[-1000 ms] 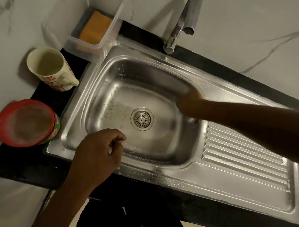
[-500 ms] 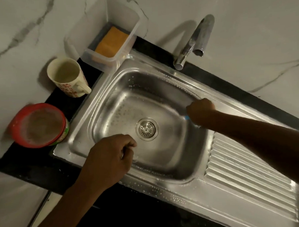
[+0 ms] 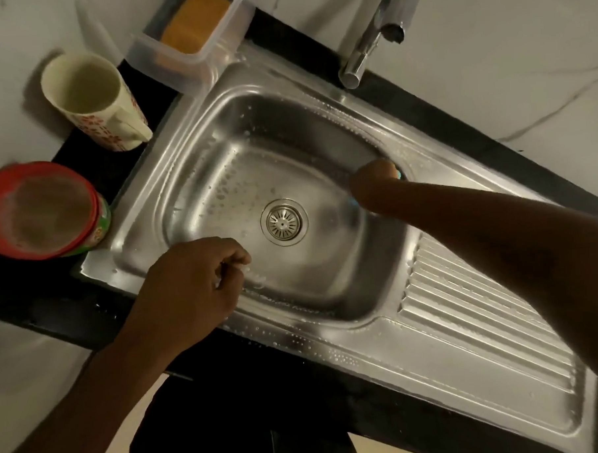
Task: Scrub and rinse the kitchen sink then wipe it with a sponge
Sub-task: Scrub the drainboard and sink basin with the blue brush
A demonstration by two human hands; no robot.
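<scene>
My right hand is at the far right wall of the wet steel sink.
Its fingers are curled tight around a small blue-green item, mostly hidden, so I cannot name it; the sink sits in a black counter with its drain mid-basin and the ribbed drainboard to the right. My left hand is at the near rim, fingers curled in a loose fist; whether it grips anything I cannot tell. The tap stands on the far side, and at far left an orange sponge lies in a clear container, with a mug and a red-lidded tub nearer.
</scene>
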